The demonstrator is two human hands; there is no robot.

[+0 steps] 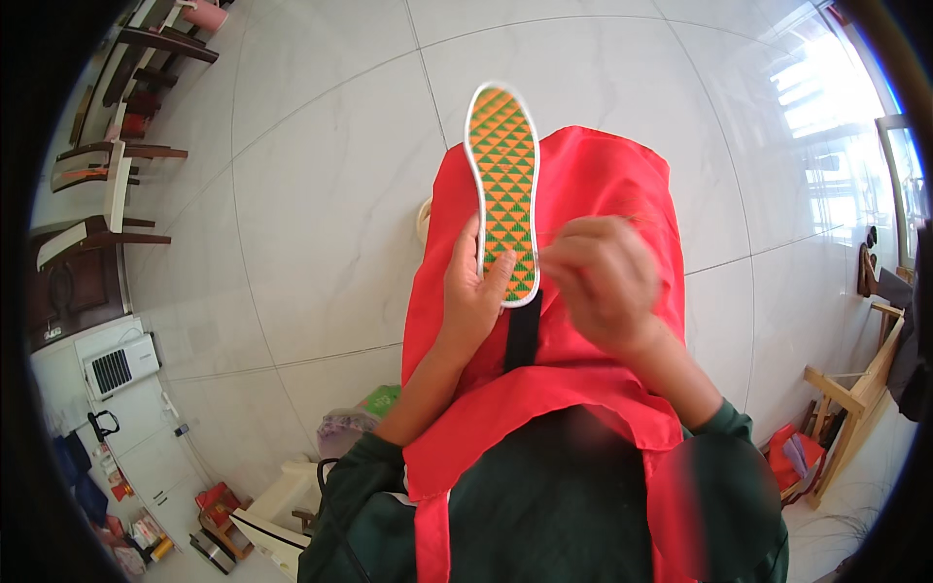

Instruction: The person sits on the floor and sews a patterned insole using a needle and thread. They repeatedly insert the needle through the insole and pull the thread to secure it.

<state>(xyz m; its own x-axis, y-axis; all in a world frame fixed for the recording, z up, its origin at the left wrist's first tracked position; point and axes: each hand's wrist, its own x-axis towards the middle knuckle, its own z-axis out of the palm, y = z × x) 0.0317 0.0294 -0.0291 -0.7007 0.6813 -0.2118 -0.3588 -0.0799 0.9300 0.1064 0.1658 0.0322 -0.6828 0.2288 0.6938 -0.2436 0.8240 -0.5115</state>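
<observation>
An insole (506, 182) with a green and orange triangle pattern and a white edge stands upright above my lap, toe end pointing away from me. My left hand (477, 288) grips its heel end, the thumb lying across the patterned face. Close to the insole's right edge is my right hand (609, 280), blurred, with thumb and forefinger pinched together. Whatever may be between those fingertips is too blurred to make out. Under both hands spreads a red apron (598, 175) over my lap, with a black strap (523, 339) below the heel.
Pale tiled floor (328, 182) surrounds me. Chairs (116, 182) line the far left. A wooden frame (853, 401) and a red bag (791, 455) stand at the right. Near my left elbow are a cream chair (280, 521) and a bag with a green part (379, 401).
</observation>
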